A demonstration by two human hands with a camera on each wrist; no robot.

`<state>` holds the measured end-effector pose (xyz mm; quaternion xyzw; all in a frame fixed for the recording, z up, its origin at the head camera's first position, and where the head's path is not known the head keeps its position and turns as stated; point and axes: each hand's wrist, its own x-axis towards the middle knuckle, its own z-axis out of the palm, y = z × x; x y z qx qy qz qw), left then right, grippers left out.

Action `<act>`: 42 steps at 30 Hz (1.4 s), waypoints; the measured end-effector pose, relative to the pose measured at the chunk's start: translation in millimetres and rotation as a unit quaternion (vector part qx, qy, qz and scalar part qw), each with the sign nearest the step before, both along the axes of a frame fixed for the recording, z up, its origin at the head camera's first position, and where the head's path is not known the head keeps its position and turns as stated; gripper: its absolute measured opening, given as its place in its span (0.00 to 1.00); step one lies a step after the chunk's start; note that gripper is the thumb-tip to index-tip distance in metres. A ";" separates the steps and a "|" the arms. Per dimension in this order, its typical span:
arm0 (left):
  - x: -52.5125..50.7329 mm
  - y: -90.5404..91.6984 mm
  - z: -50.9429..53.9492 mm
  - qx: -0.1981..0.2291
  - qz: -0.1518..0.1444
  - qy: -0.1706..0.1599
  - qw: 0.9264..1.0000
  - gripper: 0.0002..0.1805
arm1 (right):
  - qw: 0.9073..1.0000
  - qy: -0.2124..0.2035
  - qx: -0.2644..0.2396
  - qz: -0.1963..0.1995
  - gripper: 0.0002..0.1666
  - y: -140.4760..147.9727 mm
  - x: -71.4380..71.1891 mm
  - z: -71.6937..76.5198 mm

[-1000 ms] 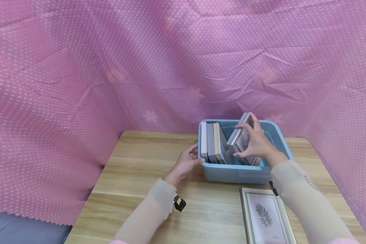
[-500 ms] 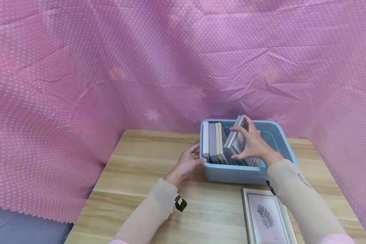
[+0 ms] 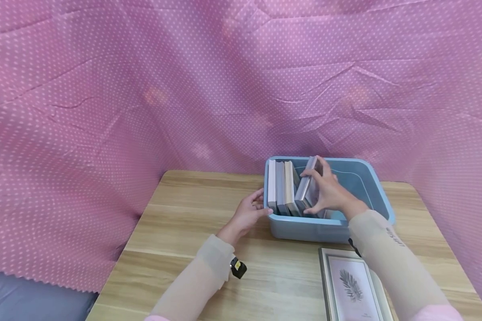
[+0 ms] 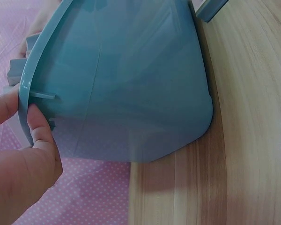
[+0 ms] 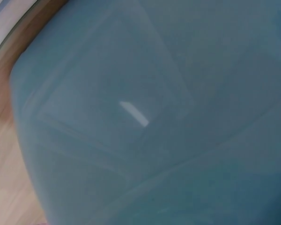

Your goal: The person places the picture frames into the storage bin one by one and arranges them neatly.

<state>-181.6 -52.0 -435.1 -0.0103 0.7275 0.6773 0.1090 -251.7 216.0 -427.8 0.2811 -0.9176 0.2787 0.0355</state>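
Note:
A light-blue plastic bin (image 3: 309,231) stands at the back right of the table. My left hand (image 3: 247,215) pinches its left rim; in the left wrist view the thumb and a finger of that hand (image 4: 25,173) lie on either side of the rim. Inside the bin's left part, a white (image 3: 272,183), a grey (image 3: 280,189) and a cream picture frame (image 3: 289,183) stand on edge. My right hand (image 3: 330,191) grips a silver picture frame (image 3: 306,180), tilted beside them. The right wrist view has only the bin's wall (image 5: 98,150), with that hand out of sight.
A picture frame with a leaf print (image 3: 351,287) lies face up on the wooden table (image 3: 184,227), in front of the bin near my right sleeve (image 3: 385,249). A pink dotted cloth (image 3: 184,89) hangs behind the table and along its sides.
My right hand has moved left and down with the silver picture frame, bringing it lower in the bin and close to the cream one. The left hand stays on the rim.

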 end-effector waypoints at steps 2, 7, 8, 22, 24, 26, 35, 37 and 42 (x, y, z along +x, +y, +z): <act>0.3 0.1 0.2 0.001 0.000 0.002 1.000 0.38 | 1.000 -0.008 0.004 0.004 0.60 -1.6 -0.4 0.0; 1.0 0.5 0.7 0.003 0.002 -0.002 1.000 0.38 | 0.999 -0.021 0.026 0.033 0.59 -5.4 -1.7 -0.6; 1.0 0.6 0.7 0.002 0.002 -0.003 1.000 0.38 | 0.999 -0.021 0.030 0.040 0.59 -5.9 -2.1 -1.0; -0.2 1.0 0.3 -0.005 0.004 0.000 1.000 0.37 | 0.995 -0.029 0.005 0.099 0.56 -9.8 -8.5 1.5; -0.6 1.4 0.6 -0.005 0.004 -0.001 1.000 0.37 | 0.994 -0.027 -0.005 0.105 0.55 -11.2 -9.6 1.8; -1.0 1.5 0.8 -0.003 0.004 -0.001 1.000 0.37 | 0.994 -0.027 -0.010 0.107 0.54 -12.3 -10.5 1.9; -6.5 2.6 -0.5 -0.001 0.006 0.002 1.000 0.37 | 0.993 -0.033 -0.009 0.110 0.54 -9.2 -14.4 -0.6; -7.8 2.9 -1.1 -0.002 0.007 0.001 1.000 0.37 | 0.993 -0.034 -0.007 0.112 0.55 -8.2 -15.2 -1.7; -11.1 4.2 -1.6 -0.002 0.008 0.004 1.000 0.37 | 0.994 -0.035 -0.003 0.106 0.56 -6.7 -17.4 -2.1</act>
